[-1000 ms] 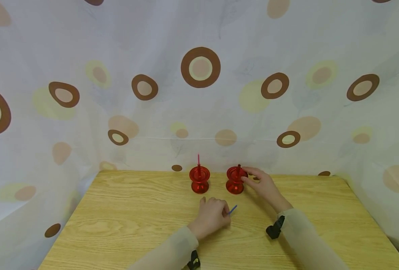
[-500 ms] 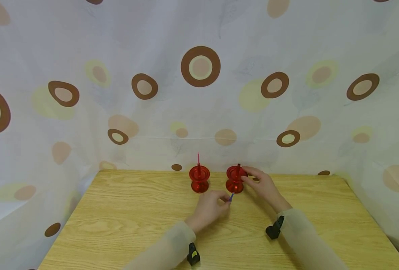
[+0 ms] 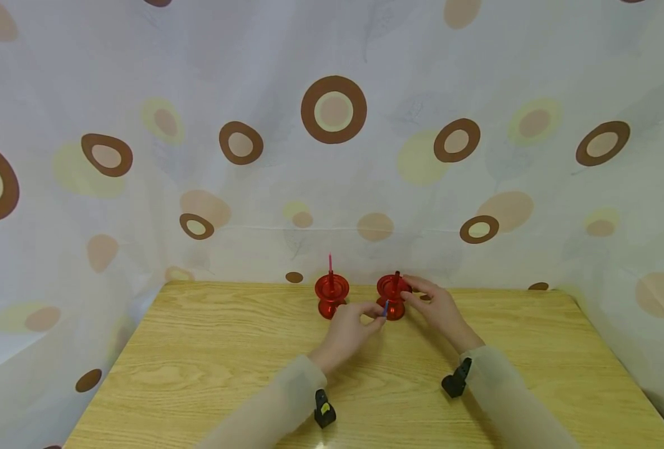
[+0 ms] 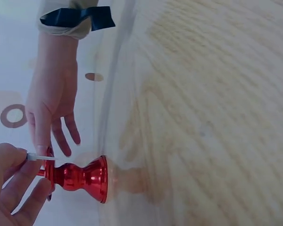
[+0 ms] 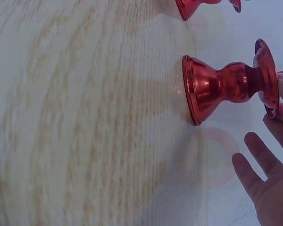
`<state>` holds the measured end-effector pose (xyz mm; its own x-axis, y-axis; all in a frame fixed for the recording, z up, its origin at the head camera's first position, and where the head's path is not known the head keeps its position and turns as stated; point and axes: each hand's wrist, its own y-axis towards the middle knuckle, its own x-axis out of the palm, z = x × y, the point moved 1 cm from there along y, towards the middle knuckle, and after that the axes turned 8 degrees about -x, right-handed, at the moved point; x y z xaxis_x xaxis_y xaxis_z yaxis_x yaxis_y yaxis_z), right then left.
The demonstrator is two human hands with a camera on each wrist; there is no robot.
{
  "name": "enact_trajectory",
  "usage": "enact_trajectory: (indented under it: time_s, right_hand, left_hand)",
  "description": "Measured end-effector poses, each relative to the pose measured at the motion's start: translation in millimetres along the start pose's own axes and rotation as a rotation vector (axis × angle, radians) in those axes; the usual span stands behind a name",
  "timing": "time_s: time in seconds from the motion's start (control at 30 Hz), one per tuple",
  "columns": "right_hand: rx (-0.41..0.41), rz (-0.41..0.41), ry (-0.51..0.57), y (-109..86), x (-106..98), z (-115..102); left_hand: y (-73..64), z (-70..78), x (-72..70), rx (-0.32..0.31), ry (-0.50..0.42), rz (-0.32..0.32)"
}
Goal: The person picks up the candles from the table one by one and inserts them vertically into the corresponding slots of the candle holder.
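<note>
My left hand [image 3: 347, 327] pinches a thin blue candle [image 3: 386, 308], upright in front of the right red candle holder [image 3: 389, 287]. In the left wrist view the candle [image 4: 40, 157] passes beside the holder's dish. My right hand [image 3: 437, 307] holds that holder by its dish rim with thumb and fingertips; its other fingers [image 5: 260, 155] are spread out. The shiny metal holder [image 5: 217, 84] stands upright on the table, and its centre tube carries no candle. To its left, a matching candle holder [image 3: 332, 287] bears a pink candle [image 3: 330, 262] upright.
A wood-grain table [image 3: 208, 368] extends below both forearms. Behind it and at both sides hangs a pale curtain [image 3: 332, 187] with brown and yellow circles. Dark cameras are strapped to both wrists, including a left wrist camera [image 3: 324, 409].
My left hand has moved forward and raised the blue candle from a slant to upright near the right holder. The right hand stays on that holder.
</note>
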<state>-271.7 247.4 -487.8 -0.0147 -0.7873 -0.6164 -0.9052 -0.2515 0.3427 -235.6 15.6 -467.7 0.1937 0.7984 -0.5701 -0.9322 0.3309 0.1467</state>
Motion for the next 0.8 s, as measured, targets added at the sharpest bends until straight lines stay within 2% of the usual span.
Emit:
enact_trajectory:
  time_s: [0.2,0.33,0.8]
  right_hand:
    - [-0.007,0.012,-0.003,1.1,-0.1,-0.2]
    - [-0.014,0.018,0.004,2.2,-0.3,0.5]
    - [0.004,-0.04,0.049,1.9,-0.8,2.4]
  left_hand:
    - [8.8,4.0,-6.7,0.021,-0.051,0.004]
    - [13.3,6.2,-10.0,0.008,-0.07,-0.007]
    - [33.4,14.7,-15.7,-0.025,-0.13,0.02]
